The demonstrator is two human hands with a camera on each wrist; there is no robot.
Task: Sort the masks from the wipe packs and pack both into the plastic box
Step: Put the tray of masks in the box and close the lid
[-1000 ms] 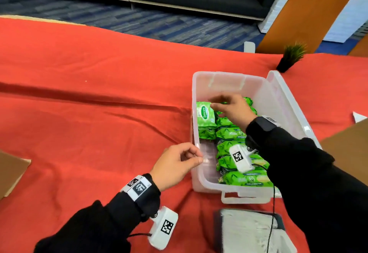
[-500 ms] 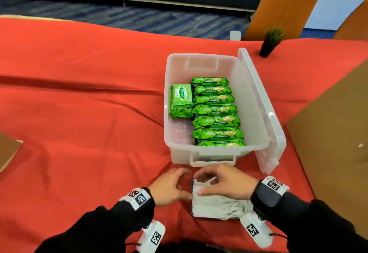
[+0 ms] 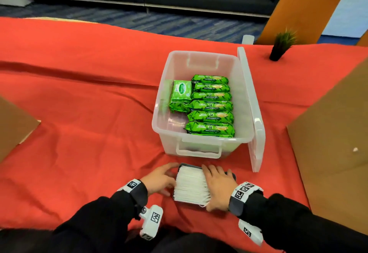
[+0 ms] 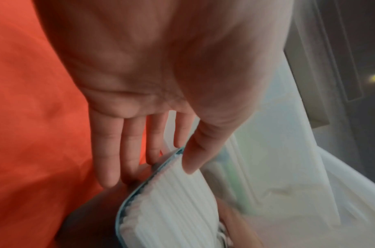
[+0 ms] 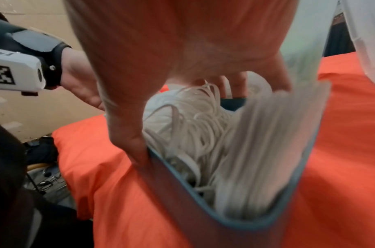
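A stack of white masks (image 3: 190,185) sits in a dark blue-rimmed holder on the red cloth, just in front of the clear plastic box (image 3: 159,113). Several green wipe packs (image 3: 211,105) lie in rows inside the box. My left hand (image 3: 169,175) lies against the stack's left side with straight fingers (image 4: 129,147), its thumb resting on the masks (image 4: 171,193). My right hand (image 3: 215,181) covers the stack's right side. Its thumb hooks the holder's near rim (image 5: 256,221) and its fingers (image 5: 235,87) curl down at the far end over the ear loops (image 5: 193,127).
The box lid (image 3: 256,125) stands open along the box's right wall. A large cardboard piece (image 3: 328,133) lies to the right and another (image 3: 12,127) at the left edge. A small potted plant (image 3: 280,45) stands at the back right.
My right hand left the wipe packs in the box and my left hand left the box rim. Both came down to the mask stack and now flank it.
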